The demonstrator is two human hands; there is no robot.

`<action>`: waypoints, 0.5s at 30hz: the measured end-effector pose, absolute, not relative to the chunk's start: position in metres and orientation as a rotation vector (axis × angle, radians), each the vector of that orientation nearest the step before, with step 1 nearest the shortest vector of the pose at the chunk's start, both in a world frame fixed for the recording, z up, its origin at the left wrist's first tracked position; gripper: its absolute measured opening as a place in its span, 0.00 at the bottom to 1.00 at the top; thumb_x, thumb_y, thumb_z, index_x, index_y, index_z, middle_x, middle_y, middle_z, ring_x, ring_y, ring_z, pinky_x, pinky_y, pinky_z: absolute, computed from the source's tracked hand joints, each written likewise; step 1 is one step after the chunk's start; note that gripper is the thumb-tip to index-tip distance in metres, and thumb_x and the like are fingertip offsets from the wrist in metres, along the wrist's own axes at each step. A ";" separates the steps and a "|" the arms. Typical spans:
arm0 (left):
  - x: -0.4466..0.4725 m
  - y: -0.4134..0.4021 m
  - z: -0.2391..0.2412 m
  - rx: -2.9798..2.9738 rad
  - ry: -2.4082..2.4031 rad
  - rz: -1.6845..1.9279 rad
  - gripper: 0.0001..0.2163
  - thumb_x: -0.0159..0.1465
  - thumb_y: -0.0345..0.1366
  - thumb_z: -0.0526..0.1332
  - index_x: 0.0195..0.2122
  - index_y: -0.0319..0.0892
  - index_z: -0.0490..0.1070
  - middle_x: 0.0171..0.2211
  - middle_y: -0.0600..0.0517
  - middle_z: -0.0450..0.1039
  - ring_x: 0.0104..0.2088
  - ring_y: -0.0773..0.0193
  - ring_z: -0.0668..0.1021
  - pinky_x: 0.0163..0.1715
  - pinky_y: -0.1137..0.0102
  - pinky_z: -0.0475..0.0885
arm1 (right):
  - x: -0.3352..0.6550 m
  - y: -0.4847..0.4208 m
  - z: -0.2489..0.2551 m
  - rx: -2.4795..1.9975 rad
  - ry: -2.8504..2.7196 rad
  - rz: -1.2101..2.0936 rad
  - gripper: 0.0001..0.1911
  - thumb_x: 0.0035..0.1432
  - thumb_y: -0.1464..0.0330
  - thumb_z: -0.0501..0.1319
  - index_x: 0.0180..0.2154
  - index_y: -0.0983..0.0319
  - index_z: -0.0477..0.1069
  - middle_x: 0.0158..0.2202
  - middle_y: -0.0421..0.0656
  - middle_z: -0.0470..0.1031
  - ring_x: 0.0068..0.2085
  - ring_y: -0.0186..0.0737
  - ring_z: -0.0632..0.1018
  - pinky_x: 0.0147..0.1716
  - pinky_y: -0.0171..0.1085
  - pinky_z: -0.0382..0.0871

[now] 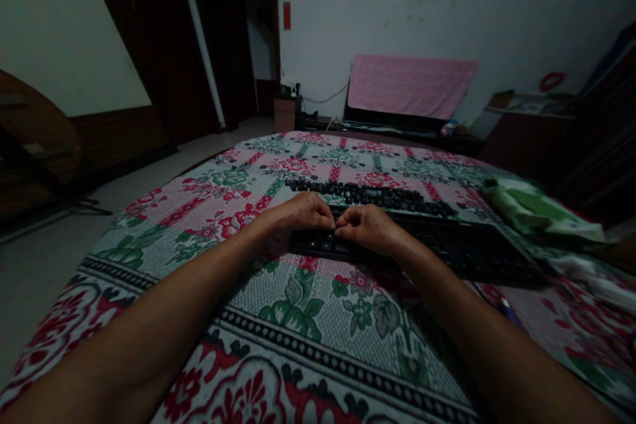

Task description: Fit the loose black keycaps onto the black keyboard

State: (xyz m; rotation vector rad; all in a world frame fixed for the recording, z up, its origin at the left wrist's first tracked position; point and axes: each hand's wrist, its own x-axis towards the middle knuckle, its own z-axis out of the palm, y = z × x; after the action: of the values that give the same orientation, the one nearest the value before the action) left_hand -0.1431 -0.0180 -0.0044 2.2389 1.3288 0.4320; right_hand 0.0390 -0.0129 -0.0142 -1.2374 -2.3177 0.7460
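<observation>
A black keyboard [462, 248] lies on a bed covered with a red, green and white flowered spread [278, 318]. My left hand [305, 211] and my right hand [370, 228] meet over the keyboard's left end. Both have their fingers curled and pinched together, fingertips touching at a small thing I cannot make out, possibly a keycap. Just beyond the keyboard a row of loose black keycaps [368, 194] lies on the spread.
A green and white folded cloth [536, 209] lies at the right of the bed. Beyond the bed stands a low unit draped with a pink towel [410, 85]. Dark doorway at the left, bare floor [59, 245] beside the bed.
</observation>
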 end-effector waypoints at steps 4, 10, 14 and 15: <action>-0.142 -0.020 0.000 2.236 1.335 0.413 0.13 0.50 0.40 0.56 0.31 0.40 0.75 0.22 0.54 0.72 0.24 0.70 0.69 0.22 0.78 0.59 | 0.038 -0.016 -0.012 -1.250 -2.303 0.753 0.10 0.40 0.65 0.60 0.28 0.63 0.72 0.22 0.38 0.72 0.22 0.29 0.68 0.19 0.27 0.57; -0.141 -0.023 0.001 2.245 1.339 0.424 0.12 0.51 0.40 0.56 0.31 0.40 0.75 0.23 0.54 0.72 0.23 0.71 0.69 0.21 0.77 0.58 | 0.040 -0.014 -0.010 -1.241 -2.339 0.778 0.10 0.41 0.65 0.60 0.28 0.62 0.73 0.23 0.39 0.73 0.22 0.30 0.69 0.20 0.28 0.59; -0.138 -0.024 0.002 2.249 1.386 0.406 0.13 0.51 0.40 0.55 0.31 0.40 0.75 0.22 0.55 0.71 0.23 0.70 0.69 0.21 0.77 0.57 | 0.045 -0.010 -0.010 -1.156 -2.389 0.855 0.12 0.44 0.65 0.58 0.32 0.62 0.73 0.26 0.39 0.74 0.25 0.30 0.71 0.22 0.28 0.61; -0.138 -0.025 0.003 2.244 1.399 0.394 0.13 0.50 0.40 0.55 0.31 0.40 0.75 0.22 0.55 0.71 0.23 0.70 0.69 0.21 0.77 0.58 | 0.046 -0.010 -0.010 -1.134 -2.404 0.855 0.12 0.44 0.66 0.57 0.32 0.62 0.73 0.27 0.39 0.74 0.26 0.30 0.71 0.23 0.28 0.61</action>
State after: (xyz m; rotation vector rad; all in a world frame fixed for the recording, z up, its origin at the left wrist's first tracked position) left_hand -0.1376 -0.0247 0.0026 2.2439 1.3993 0.3935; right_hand 0.0465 -0.0098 -0.0103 -1.1342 -2.4036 0.8555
